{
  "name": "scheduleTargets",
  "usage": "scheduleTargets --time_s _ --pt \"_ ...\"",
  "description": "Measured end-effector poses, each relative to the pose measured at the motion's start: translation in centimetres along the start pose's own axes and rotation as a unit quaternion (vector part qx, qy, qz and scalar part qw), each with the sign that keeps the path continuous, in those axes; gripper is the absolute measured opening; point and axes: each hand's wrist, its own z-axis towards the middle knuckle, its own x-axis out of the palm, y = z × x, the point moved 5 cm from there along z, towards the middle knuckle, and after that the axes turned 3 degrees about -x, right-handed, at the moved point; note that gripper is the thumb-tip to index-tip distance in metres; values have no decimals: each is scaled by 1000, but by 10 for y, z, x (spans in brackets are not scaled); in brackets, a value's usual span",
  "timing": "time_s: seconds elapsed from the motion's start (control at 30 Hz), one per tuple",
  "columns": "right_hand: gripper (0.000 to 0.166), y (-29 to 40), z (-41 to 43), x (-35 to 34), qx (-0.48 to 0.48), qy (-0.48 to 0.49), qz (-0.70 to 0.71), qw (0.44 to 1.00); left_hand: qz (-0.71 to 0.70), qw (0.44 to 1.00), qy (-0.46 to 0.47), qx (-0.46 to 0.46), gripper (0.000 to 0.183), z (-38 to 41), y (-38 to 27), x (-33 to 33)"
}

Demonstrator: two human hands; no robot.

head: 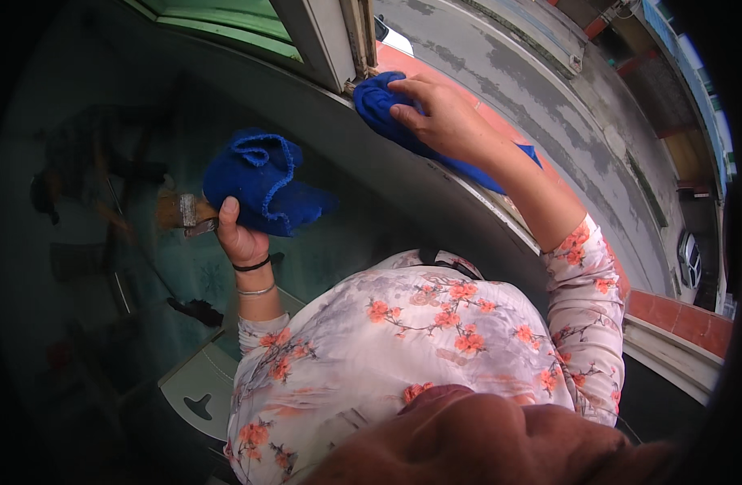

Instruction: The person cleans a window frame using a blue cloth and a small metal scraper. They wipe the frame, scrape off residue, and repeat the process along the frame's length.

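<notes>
My left hand [243, 239] holds a bunched blue cloth [250, 182] together with a paintbrush [192, 212], whose bristles point left. The brush has a metal ferrule and a worn look. A second blue cloth [380, 106] lies along the window sill's track [498, 203], beside the frame post. On this cloth rests my right hand [441, 115], its thumb and fingers pressing or pinching a fold. The cloth's far end trails under my right forearm.
A window frame post [328, 42] and a green-tinted pane [225, 18] stand at the top. Beyond the sill are a red tiled ledge [680, 315] and a street [498, 66] below. Another person [74, 163] is dimly visible at left. A pale plastic seat or panel [195, 388] is near my left elbow.
</notes>
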Motion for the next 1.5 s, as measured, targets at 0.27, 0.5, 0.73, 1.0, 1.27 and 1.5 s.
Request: scheduleTargets --time_s 0.27,0.5,0.73,1.0,1.27,1.5 --pt "16 88 -48 -3 -165 -86 76 980 138 990 15 12 38 -15 -4 48" --pt "16 112 -76 30 -236 -80 -2 969 242 968 60 39 30 -25 21 94" --pt "16 103 -84 39 -238 -128 -45 962 -101 991 60 -72 20 -48 68 108" --pt "9 99 -107 -18 -238 -270 207 910 266 954 44 130 22 -69 62 130" --pt "22 58 -104 -90 -114 3 173 978 92 992 -52 -74 28 -98 67 71" --pt "17 1 -97 -53 -131 8 -226 965 104 993 -61 9 28 -96 40 43"
